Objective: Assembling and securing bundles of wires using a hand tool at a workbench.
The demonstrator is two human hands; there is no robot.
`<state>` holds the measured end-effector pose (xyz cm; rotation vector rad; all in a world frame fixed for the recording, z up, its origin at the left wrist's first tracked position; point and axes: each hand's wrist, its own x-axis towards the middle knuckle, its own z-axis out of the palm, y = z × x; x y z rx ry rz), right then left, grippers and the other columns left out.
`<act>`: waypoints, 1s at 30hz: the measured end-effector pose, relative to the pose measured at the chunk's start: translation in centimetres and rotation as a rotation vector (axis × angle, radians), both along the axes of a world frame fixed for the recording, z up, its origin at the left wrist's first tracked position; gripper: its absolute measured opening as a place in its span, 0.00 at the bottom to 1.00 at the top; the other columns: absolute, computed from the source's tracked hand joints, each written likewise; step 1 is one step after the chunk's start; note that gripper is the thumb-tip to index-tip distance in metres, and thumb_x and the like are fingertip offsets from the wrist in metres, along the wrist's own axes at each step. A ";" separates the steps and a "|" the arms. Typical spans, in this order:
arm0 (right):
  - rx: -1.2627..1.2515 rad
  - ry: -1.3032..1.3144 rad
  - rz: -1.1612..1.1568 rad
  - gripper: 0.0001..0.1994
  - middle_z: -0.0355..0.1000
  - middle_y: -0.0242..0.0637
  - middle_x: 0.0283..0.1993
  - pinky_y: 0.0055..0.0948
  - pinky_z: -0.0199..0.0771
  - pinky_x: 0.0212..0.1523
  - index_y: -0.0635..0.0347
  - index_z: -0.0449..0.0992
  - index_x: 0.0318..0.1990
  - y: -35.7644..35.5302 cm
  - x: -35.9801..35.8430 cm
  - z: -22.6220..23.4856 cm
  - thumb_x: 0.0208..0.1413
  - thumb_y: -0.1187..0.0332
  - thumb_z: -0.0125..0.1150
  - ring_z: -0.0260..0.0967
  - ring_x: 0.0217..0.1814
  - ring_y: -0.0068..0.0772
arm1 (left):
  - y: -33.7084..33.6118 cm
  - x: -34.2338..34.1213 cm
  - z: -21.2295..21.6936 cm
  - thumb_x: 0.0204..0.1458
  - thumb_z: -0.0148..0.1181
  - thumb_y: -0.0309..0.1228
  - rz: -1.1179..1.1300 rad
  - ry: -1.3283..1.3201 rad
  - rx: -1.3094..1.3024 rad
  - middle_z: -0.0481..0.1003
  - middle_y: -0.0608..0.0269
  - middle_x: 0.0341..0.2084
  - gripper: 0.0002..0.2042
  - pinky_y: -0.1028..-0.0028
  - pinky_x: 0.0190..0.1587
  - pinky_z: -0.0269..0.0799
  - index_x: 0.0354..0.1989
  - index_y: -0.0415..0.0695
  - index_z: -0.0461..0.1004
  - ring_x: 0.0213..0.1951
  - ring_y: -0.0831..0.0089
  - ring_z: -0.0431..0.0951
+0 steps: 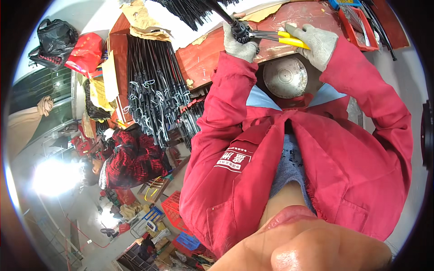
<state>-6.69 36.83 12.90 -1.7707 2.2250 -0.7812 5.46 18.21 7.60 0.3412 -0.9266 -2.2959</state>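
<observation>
Leftmost, black plastic bag and red bag, both soft, crumpled, contents hidden. Next, dense bundles of thin black rods hanging beside bench. Left hand, grey knit glove, fingers clenched on black bundle end at edge of worn red bench. Right hand, gloved, fingers grasping yellow-handled pliers, metal tips touching bundle end. Round metal disc below. Far right, red tray on bench, thin dark items inside.
</observation>
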 end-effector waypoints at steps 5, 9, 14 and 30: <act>0.402 -0.254 0.032 0.21 0.71 0.37 0.31 0.30 0.68 0.30 0.56 0.68 0.49 0.3 -0.3 1.8 0.43 0.69 0.57 0.68 0.28 0.41 | 0.6 0.5 0.3 0.49 0.49 0.36 -0.128 0.039 0.136 0.66 0.66 0.19 0.10 0.78 0.24 0.62 0.33 0.43 0.68 0.20 0.76 0.65; 0.905 -0.925 0.160 0.19 0.73 0.35 0.29 0.29 0.69 0.30 0.56 0.71 0.46 0.5 -0.4 1.8 0.42 0.70 0.56 0.70 0.27 0.37 | 1.1 1.1 -0.1 0.46 0.49 0.23 -0.205 0.202 0.157 0.67 0.60 0.21 0.06 0.74 0.29 0.68 0.34 0.40 0.66 0.25 0.71 0.68; -0.307 0.625 -0.137 0.21 0.71 0.37 0.28 0.27 0.68 0.25 0.63 0.69 0.46 2.1 1.9 0.4 0.37 0.78 0.56 0.67 0.23 0.34 | 2.3 1.1 0.1 0.49 0.50 0.38 0.277 -0.271 -0.888 0.68 0.60 0.24 0.11 0.76 0.24 0.64 0.32 0.42 0.67 0.22 0.73 0.67; -0.158 0.326 -0.084 0.22 0.72 0.39 0.30 0.26 0.68 0.27 0.64 0.67 0.47 2.3 1.8 -1.2 0.37 0.76 0.56 0.67 0.25 0.28 | 1.9 0.9 0.1 0.49 0.47 0.37 0.168 -0.086 -0.454 0.68 0.58 0.23 0.10 0.73 0.21 0.64 0.30 0.42 0.67 0.21 0.70 0.67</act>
